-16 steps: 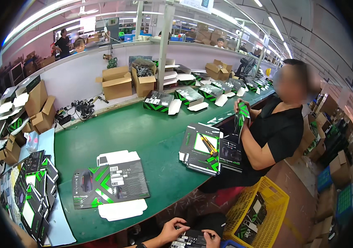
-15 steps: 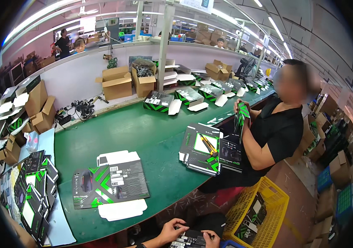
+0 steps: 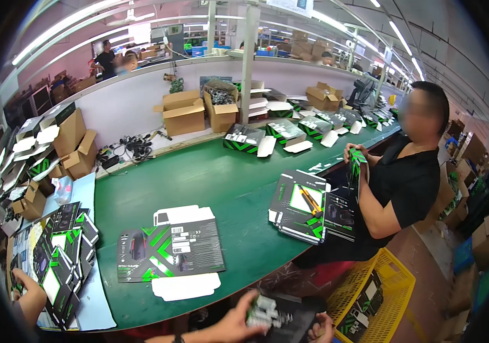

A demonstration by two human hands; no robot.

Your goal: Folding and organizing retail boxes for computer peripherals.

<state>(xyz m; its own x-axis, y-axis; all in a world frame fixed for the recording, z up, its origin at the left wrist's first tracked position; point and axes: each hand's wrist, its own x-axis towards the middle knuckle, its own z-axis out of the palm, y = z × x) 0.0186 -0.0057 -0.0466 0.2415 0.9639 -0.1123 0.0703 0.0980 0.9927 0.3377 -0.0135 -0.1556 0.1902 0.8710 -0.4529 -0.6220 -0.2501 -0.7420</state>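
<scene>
With green counter [image 3: 158,186] beyond and yellow basket [image 3: 396,304] at right, a blurred dark carton [image 3: 291,315] is held by its left side in the person's partly closed left hand [image 3: 234,322], the right hand [image 3: 322,330] curled at its right edge, hold unclear.

left hand [image 3: 233,324] blurred, black box [image 3: 291,320] smeared with print unreadable, right hand [image 3: 321,330] cut off by the lower edge, co-worker [image 3: 413,183] with face blurred
</scene>
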